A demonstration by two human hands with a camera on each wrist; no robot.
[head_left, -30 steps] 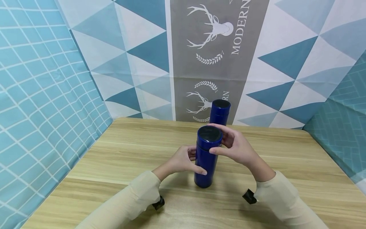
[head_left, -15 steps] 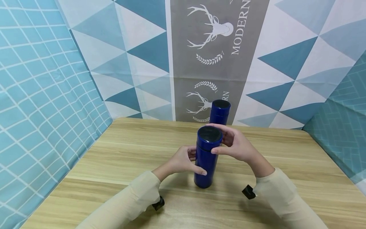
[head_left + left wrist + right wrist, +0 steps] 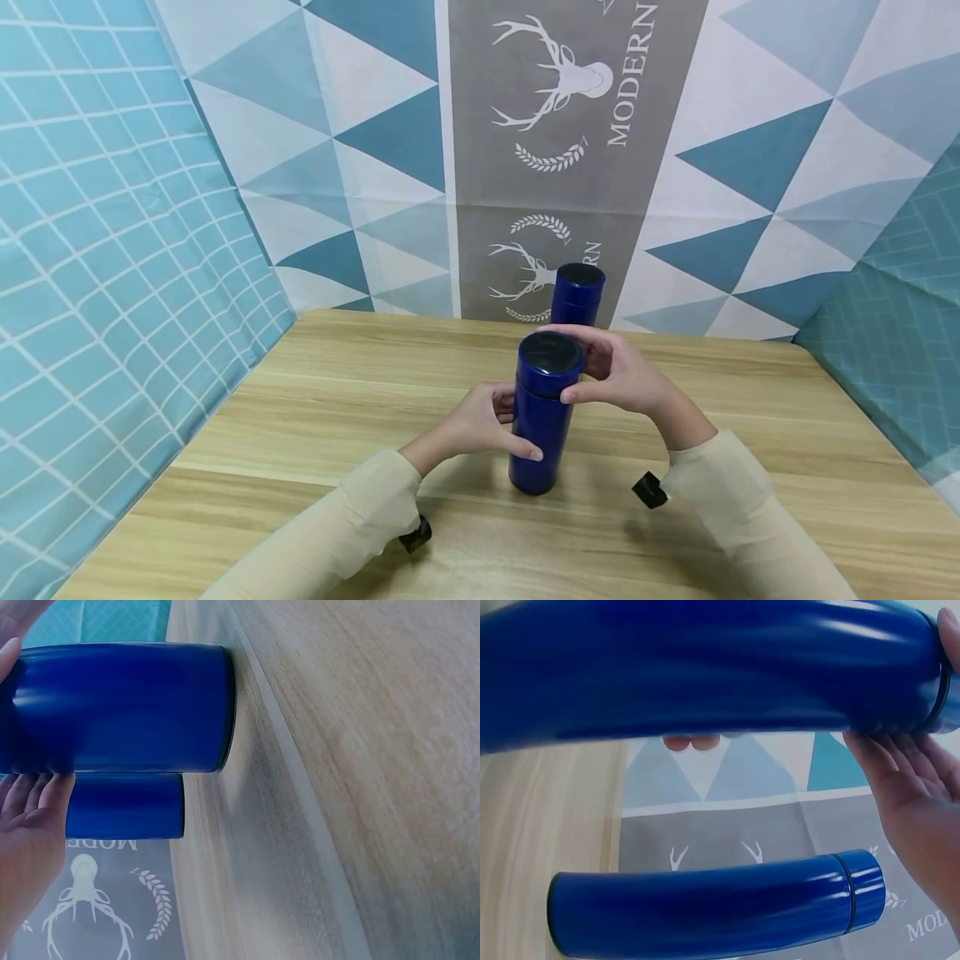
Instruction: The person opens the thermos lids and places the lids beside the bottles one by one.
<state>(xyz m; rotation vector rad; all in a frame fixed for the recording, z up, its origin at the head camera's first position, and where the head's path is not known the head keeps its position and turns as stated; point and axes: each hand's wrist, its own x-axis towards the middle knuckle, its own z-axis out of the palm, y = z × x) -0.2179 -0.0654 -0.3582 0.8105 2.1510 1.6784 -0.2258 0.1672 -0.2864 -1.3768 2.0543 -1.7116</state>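
While my left grip (image 3: pixel 483 421) clasps the near flask (image 3: pixel 542 417) mid-body and my right grip (image 3: pixel 618 379) clasps it by the lid (image 3: pixel 551 354), I judge it rigid, slick, steadiest held low.

Rear blue bottle (image 3: pixel 577 298), wooden table (image 3: pixel 360 379), deer-print backdrop (image 3: pixel 547 187), blue gridded cloth (image 3: pixel 105 267), teal cloth (image 3: pixel 892 342)

- Two blue flasks (image 3: pixel 542 417) (image 3: pixel 577 297)
- Two hands (image 3: pixel 480 421) (image 3: pixel 626 379)
- Two cream sleeves (image 3: pixel 330 525) (image 3: pixel 742 508)
- Two black wrist devices (image 3: pixel 416 534) (image 3: pixel 649 490)
- One wooden surface (image 3: pixel 337 400)
- Two printed deer heads (image 3: pixel 588 79) (image 3: pixel 543 273)
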